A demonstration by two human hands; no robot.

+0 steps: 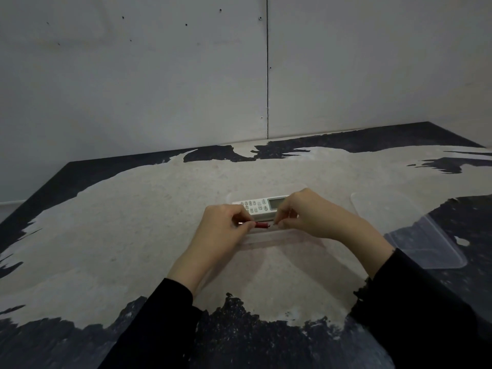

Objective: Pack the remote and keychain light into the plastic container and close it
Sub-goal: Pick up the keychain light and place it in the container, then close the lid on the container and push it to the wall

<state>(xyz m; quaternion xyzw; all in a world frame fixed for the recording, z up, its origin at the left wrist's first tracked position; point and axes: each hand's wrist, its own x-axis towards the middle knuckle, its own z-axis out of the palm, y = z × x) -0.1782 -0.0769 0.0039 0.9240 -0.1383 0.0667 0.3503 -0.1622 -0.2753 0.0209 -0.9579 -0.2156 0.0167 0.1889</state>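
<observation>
Left hand point(222, 226): our fingers pinch the metal end of the keychain light point(259, 224), thumb and forefinger closed on it
Right hand point(310, 215): our fingertips are closed on the light's other end, so both hands share it, held level
Keychain light: small red tube, just over the near wall of the container point(266, 239), beside the remote point(262, 206); whether it touches the floor of the box we cannot tell
How the light handles: we judge it light, stiff and smooth, easy to roll; best taken by the two ends or across the red barrel, and laid flat, not dropped
Remote: white, buttons and screen up, already lying in the container along its far side; we judge it stiff and light, best gripped across its long edges
Container: clear, thin-walled, near the middle of the table point(133, 222); likely flexes, so we steady it by the rim
Lid point(426, 246): clear, flat on the table toward the right edge, well apart from the box; we judge it springy, best pressed down at the corners
</observation>
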